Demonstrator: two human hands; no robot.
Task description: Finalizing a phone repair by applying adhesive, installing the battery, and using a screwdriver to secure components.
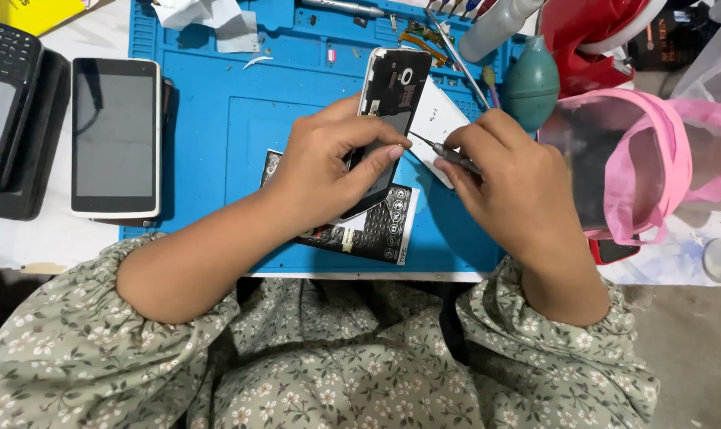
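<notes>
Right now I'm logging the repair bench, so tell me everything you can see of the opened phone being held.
The opened phone is a slim smartphone with its back cover off, showing a dark inner frame, white edge and round camera opening near the top. It is tilted up off the blue repair mat. The left hand grips its lower half; the right hand brings a thin screwdriver tip to its right side.

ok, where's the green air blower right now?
Head view, upper right: the blower lies at the blue mat's right edge, just above the right hand, beside the pink bag.
</notes>
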